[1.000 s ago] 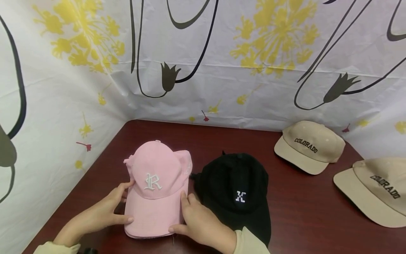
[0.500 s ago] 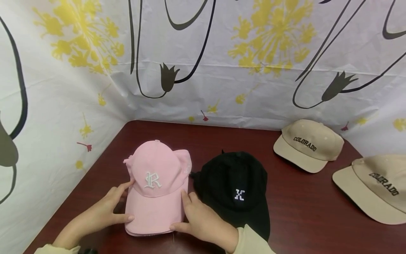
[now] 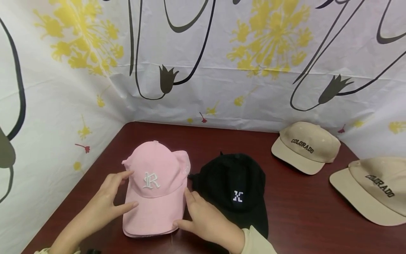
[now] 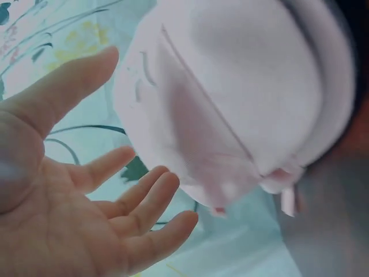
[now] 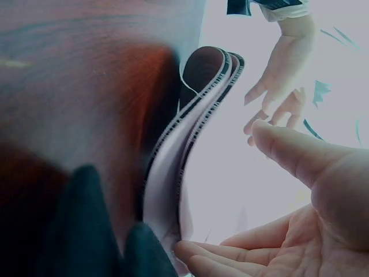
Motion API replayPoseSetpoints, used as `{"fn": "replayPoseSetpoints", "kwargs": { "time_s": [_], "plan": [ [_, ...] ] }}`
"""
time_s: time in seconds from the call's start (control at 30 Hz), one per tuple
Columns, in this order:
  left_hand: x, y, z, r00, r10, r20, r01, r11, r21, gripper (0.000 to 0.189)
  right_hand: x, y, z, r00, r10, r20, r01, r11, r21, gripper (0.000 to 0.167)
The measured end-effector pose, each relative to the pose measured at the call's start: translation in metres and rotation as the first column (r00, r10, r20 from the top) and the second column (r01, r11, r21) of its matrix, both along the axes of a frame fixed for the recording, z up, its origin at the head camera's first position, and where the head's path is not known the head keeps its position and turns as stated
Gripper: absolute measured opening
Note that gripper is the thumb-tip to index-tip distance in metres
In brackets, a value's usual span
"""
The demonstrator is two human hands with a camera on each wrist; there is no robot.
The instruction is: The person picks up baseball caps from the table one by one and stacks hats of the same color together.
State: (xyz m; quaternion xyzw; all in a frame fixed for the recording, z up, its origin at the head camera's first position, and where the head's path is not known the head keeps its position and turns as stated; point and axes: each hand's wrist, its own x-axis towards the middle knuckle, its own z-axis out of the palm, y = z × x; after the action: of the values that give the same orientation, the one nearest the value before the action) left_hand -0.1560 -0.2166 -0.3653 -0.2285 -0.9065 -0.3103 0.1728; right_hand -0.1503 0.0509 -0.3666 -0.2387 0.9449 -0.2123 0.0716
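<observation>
A pink cap with a white letter R sits on the table, its brim toward me. Two brims lie one over the other in the right wrist view, so a second pink cap is under the first, mostly hidden. My left hand hovers at the cap's left side with fingers spread; the left wrist view shows a gap between those fingers and the pink crown. Along the brim's right edge is my right hand, fingers extended and thumb near the front corner. It overlaps the black cap beside it.
Two beige caps lettered COLORADO stand at the right, one at the back and one nearer the edge. The dark red table meets a white patterned cloth behind and at the sides.
My left hand has lifted off the pink cap's brim and side, thumb and fingers now apart from it. My right hand has eased slightly to the right. The caps stay in place.
</observation>
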Motion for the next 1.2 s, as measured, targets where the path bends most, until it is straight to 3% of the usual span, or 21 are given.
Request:
{"fn": "replayPoseSetpoints", "kwargs": {
  "time_s": [0.17, 0.4, 0.57, 0.87, 1.2],
  "plan": [
    [-0.002, 0.011, 0.013, 0.998, -0.019, -0.057, 0.020, 1.000, 0.020, 0.078, 0.001, 0.003, 0.006, 1.000, -0.009, -0.010, 0.009, 1.000, -0.019, 0.087],
    [-0.009, 0.031, 0.029, 0.998, -0.047, -0.047, 0.050, 0.996, 0.076, 0.072, 0.001, 0.010, 0.015, 1.000, -0.022, -0.015, 0.021, 0.998, -0.064, 0.085],
    [-0.018, 0.049, 0.037, 0.992, -0.084, -0.096, 0.093, 0.991, 0.093, 0.069, 0.000, 0.019, 0.022, 0.999, -0.020, -0.048, 0.015, 0.995, -0.101, 0.082],
    [-0.028, 0.074, 0.048, 0.989, -0.141, -0.035, 0.144, 0.986, 0.088, 0.065, -0.005, 0.043, 0.028, 0.995, -0.012, -0.100, -0.006, 0.983, -0.181, 0.081],
    [-0.036, 0.096, 0.053, 0.976, -0.218, 0.010, 0.217, 0.973, 0.086, 0.070, -0.009, 0.067, 0.037, 0.983, -0.086, -0.162, 0.052, 0.977, -0.206, 0.082]
  ]
}}
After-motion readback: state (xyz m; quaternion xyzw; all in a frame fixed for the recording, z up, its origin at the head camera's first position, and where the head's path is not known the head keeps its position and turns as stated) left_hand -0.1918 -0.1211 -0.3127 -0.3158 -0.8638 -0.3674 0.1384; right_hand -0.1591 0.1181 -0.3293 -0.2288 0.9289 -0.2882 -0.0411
